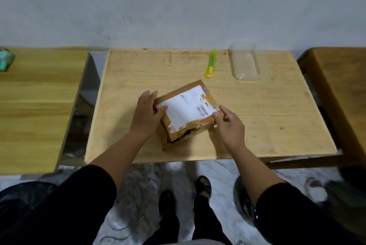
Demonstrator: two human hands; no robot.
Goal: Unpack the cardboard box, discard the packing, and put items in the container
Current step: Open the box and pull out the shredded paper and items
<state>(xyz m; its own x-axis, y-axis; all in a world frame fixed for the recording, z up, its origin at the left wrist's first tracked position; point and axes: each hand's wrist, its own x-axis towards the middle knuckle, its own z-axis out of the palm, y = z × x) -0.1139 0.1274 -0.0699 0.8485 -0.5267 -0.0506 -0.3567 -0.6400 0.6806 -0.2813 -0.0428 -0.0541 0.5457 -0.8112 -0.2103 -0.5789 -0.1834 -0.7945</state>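
Left-hand table: a separate wooden top at 9 o'clock of the work table, with a blurred teal object at its far edge; I cannot tell what that is.
Work table: the light wooden top in the middle, bearing everything the task needs.
Left hand: spread flat against the left side of the cardboard box, thumb lying over the top edge, bracing it rather than closed round it.
Cardboard box: near the middle of the work table, turned at an angle and seemingly tipped a little, its near face torn and dark along the edge; it looks taped shut.
Shipping label: white, stuck over most of the box top, partly peeled at the near corner. A barcode and small lines of print sit at its 3 o'clock end, too blurred to read; no brand can be made out.
Right hand: at 4 o'clock of the box, fingertips pinching at the right corner, where the label and tape meet.
Utility knife: yellow-green, lying loose at 1 o'clock of the box, well apart from both hands.
Container: clear plastic, at 2 o'clock of the box, just beside the knife, with nothing visible inside.
Step in hand: the very start, by my reading; the box is being steadied and its seal worked at.
Next move: likely the tape must be peeled or slit, which calls for one hand to stay on the box while the other pulls or reaches for the knife.
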